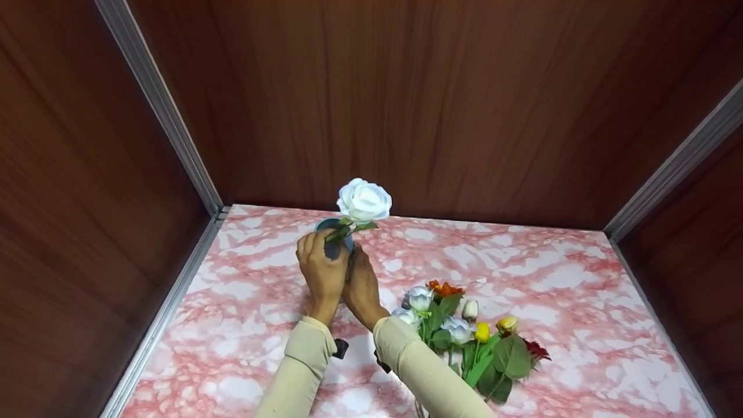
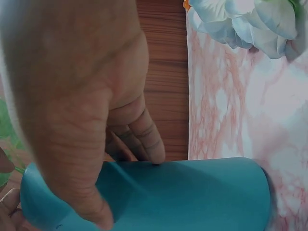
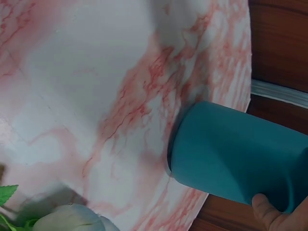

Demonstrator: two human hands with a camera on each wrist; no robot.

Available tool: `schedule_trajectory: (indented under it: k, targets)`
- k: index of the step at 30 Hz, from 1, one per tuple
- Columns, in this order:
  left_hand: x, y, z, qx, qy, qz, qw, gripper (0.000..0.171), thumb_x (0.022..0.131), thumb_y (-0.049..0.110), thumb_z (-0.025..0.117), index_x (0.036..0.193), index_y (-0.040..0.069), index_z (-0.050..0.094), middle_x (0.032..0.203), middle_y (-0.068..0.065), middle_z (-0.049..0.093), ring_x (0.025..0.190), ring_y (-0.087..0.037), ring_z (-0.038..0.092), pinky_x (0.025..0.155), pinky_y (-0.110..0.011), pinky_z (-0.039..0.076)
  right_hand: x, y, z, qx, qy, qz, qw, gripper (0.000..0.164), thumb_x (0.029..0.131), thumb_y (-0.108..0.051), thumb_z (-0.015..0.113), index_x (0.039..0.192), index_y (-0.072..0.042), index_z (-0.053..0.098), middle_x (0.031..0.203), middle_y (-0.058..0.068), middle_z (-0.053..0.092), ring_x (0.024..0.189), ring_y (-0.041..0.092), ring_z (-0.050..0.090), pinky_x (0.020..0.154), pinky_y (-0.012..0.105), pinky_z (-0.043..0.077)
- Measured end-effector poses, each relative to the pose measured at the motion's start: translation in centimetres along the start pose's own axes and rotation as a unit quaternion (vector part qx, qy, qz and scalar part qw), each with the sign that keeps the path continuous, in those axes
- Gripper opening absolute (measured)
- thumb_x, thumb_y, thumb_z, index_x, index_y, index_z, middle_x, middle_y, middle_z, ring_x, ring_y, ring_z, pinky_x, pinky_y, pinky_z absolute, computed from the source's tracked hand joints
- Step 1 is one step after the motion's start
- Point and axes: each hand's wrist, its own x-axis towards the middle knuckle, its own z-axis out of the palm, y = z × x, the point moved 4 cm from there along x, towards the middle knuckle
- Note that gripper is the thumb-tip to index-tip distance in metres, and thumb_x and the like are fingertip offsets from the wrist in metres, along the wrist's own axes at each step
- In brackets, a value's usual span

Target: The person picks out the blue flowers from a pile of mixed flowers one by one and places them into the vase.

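- White rose (image 1: 364, 201): its bloom stands above and just beside the mouth of the blue vase (image 3: 226, 149); how deep the stem reaches is hidden.
- Left hand (image 1: 322, 264): pinches the stem at the mouth; a light pinch should let it slide without bending.
- Right hand (image 1: 364, 284): grips the vase's side, thumb and fingers apart around it; best kept firm against tipping.
- Leaves (image 1: 365, 226): best eased past the rim, not forced.

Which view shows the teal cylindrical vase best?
Left wrist: both ends of the teal cylindrical vase show, though fingers cover part. Right wrist shows its base end and side, top cut off; head shows mainly its mouth, the body mostly hidden.
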Motion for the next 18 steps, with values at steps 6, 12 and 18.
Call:
schedule_trajectory:
  k: [6, 12, 18]
  targets:
    - [-0.2, 0.3, -0.2, -0.014, 0.007, -0.003, 0.9999, 0.024, 0.063, 0.01, 0.072, 0.086, 0.005, 0.066, 0.086, -0.006, 0.061, 0.087, -0.024, 0.05, 0.084, -0.034, 0.036, -0.6, 0.3, -0.2, 0.004, -0.011, 0.031, 0.999, 0.054, 0.081, -0.02, 0.059, 0.126, 0.003, 0.042, 0.114, 0.018, 0.054, 0.101, 0.028, 0.055, 0.083, 0.038, 0.045]
    - [-0.8, 0.6, -0.6, -0.025, 0.016, -0.007, 0.9995, 0.022, 0.064, 0.008, 0.07, 0.085, 0.006, 0.066, 0.088, -0.005, 0.061, 0.088, -0.023, 0.05, 0.082, -0.032, 0.037, -1.2, 0.6, -0.6, 0.037, -0.011, 0.033, 0.999, 0.053, 0.078, -0.02, 0.063, 0.123, 0.002, 0.045, 0.108, 0.018, 0.057, 0.095, 0.027, 0.058, 0.079, 0.038, 0.047]
    - [-2.1, 0.7, -0.9, -0.02, 0.01, -0.022, 0.9995, 0.021, 0.064, 0.009, 0.072, 0.084, 0.006, 0.066, 0.089, -0.005, 0.06, 0.085, -0.022, 0.05, 0.079, -0.032, 0.038, -1.5, 0.6, -1.1, 0.044, -0.023, 0.019, 0.999, 0.043, 0.078, -0.016, 0.062, 0.118, -0.003, 0.051, 0.101, 0.012, 0.06, 0.084, 0.021, 0.061, 0.071, 0.033, 0.049]
